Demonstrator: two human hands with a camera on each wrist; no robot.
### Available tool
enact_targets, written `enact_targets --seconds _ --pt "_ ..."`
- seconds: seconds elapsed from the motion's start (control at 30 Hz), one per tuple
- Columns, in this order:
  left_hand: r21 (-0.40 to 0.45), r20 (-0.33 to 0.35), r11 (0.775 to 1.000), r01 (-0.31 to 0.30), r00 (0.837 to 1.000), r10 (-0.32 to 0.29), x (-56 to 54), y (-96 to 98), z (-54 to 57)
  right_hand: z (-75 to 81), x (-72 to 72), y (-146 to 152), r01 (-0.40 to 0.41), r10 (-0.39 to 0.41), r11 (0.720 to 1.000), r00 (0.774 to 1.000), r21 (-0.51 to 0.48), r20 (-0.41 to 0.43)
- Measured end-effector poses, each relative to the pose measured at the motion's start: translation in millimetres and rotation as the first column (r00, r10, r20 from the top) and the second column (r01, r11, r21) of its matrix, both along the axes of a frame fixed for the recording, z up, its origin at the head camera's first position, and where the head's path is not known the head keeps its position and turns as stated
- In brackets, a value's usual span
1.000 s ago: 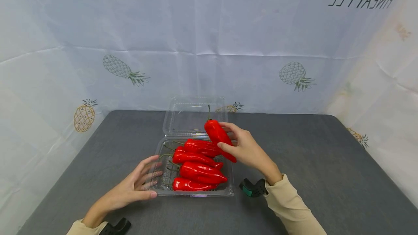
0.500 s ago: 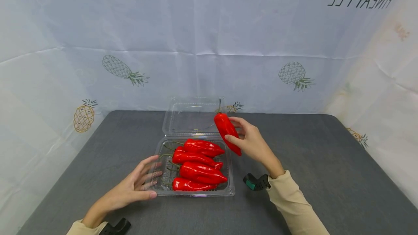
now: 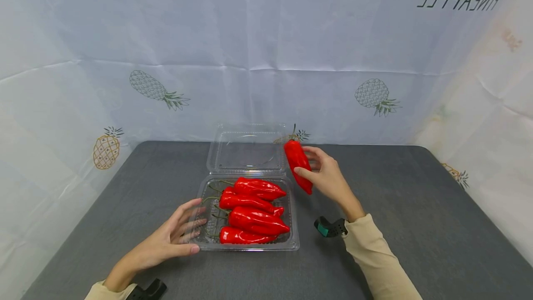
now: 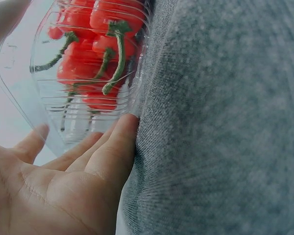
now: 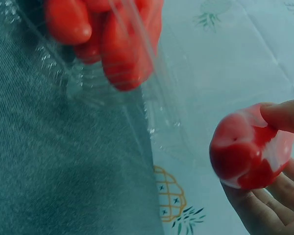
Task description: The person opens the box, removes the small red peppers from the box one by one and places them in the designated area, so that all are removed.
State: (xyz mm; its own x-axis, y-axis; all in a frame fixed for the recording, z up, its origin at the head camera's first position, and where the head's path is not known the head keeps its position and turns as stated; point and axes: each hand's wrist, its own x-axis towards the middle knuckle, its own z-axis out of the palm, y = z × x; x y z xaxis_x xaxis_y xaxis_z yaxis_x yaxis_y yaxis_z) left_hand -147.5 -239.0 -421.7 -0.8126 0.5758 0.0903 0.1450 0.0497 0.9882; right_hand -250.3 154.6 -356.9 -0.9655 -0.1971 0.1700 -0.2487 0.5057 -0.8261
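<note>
Between thumb and fingers, my right hand (image 3: 329, 175) pinches a long red pepper (image 3: 297, 163), raised just right of the container with its green stem upward. In the right wrist view the held pepper (image 5: 247, 149) shows its tip end. A clear plastic clamshell container (image 3: 294, 226) lies with its lid raised at the back, and several red peppers (image 3: 256, 219) rest in it, stems to the left. My left hand (image 3: 164, 235) lies along the container's left side, fingers extended. The left wrist view shows the left-hand fingers (image 4: 112, 152) at the ribbed plastic wall.
The clear lid (image 3: 250, 149) leans back behind the tray. Everything stands on a dark grey table (image 3: 408, 226). A white cloth (image 3: 266, 50) printed with pineapples hangs behind the table's far edge. Each wrist carries a black strap device (image 3: 331, 227).
My right hand has carried its pepper right and slightly away, from over the container to beside it. The pepper at the back is now fully visible. My left hand stays put.
</note>
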Motion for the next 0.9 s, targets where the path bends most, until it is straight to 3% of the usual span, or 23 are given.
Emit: enact_targets --seconds 0.53,0.9 --pt "-0.01 0.01 1.0 -0.003 1.0 0.003 -0.9 0.0 0.2 -20.8 -18.8 14 0.098 -0.097 0.995 0.994 -0.018 0.051" --pt "-0.008 -0.003 1.0 -0.001 1.0 0.001 -1.8 -0.3 -1.0 -33.0 -36.8 17 0.131 -0.134 0.99 0.99 0.048 0.05"
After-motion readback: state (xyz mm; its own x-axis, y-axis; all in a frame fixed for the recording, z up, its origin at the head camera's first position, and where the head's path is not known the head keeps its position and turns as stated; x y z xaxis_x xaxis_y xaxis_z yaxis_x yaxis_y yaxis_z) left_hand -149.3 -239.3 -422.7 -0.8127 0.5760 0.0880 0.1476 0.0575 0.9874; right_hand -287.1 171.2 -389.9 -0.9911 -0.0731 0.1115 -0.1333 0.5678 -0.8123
